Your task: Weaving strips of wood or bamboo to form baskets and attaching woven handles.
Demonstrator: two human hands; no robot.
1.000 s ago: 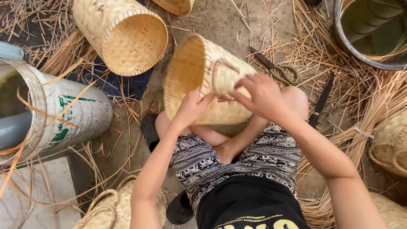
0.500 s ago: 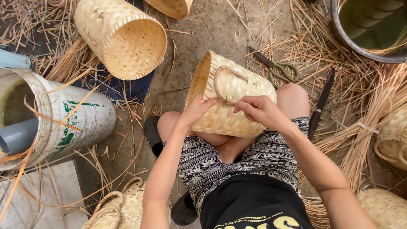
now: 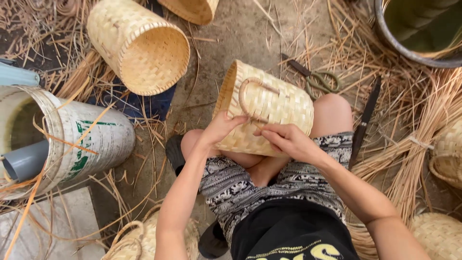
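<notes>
A: Where was the woven basket [image 3: 269, 108] located?

B: It lay on its side across the seated person's knees, with its opening turned to the left and its looped handle [image 3: 255, 96] facing up.

A: State of the left hand [image 3: 222, 127]?

B: It was curled against the basket wall near the rim, fingers closed on the weave just below the handle.

A: And the right hand [image 3: 285, 139]?

B: It was pressed to the lower wall, fingertips pinched together. Whether a strand sat between them could not be told from this angle.

A: Surrounding items?

B: A second basket [image 3: 139, 45] lay open-mouthed on the ground, upper left. Scissors [image 3: 315, 79] and a dark knife [image 3: 365, 118] rested on straw to the right. A white bucket [image 3: 72, 139] lay tipped at the left.
</notes>
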